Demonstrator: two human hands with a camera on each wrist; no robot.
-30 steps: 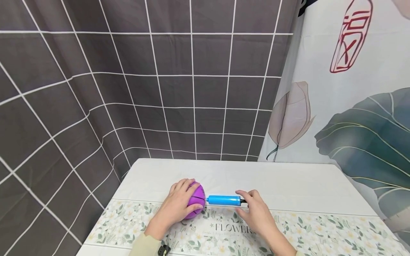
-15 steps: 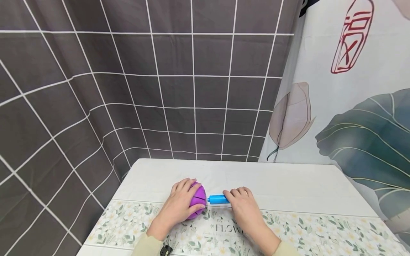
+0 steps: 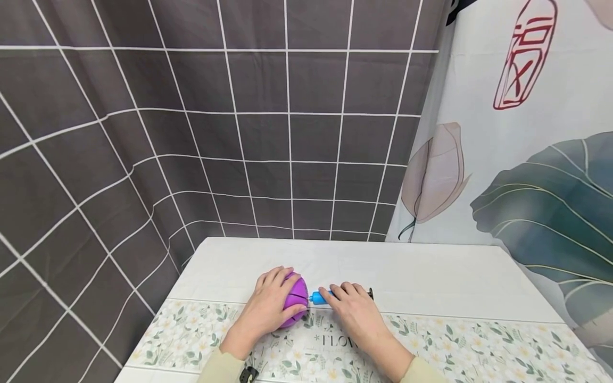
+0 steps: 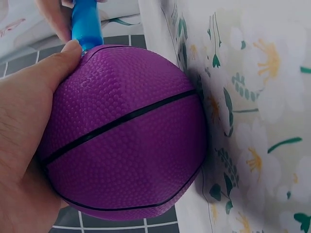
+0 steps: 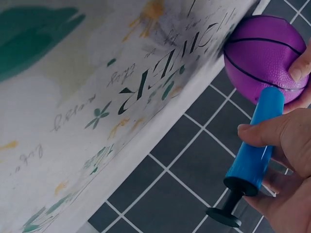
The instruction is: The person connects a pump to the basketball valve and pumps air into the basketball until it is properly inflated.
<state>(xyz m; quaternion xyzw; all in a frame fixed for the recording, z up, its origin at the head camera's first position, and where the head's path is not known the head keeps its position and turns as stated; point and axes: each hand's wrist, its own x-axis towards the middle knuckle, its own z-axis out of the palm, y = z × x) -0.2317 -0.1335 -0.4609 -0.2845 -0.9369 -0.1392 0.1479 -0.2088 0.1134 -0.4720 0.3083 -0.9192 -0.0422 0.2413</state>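
A small purple ball (image 3: pixel 299 299) with black seam lines, like a mini basketball, rests on the floral table cover. My left hand (image 3: pixel 263 310) grips it from the left, fingers over the top and thumb on the near side. A blue hand pump (image 3: pixel 318 298) lies level to its right, its tip right at the ball's side. My right hand (image 3: pixel 358 317) holds the pump around its barrel, with the thumb along one side. Behind that hand the black plunger handle (image 5: pixel 224 216) sticks out a short way in the right wrist view. The pump tip is mostly hidden there.
The table (image 3: pixel 431 271) has a white cover with a floral band and printed lettering. Behind and to the left hangs a dark grey curtain (image 3: pixel 258 133) with white grid lines. A white curtain (image 3: pixel 479 122) with leaf prints hangs at the right.
My right hand has moved left from the pump's black handle end onto the blue barrel, and the handle now shows behind it. My left hand and the ball have stayed in place.
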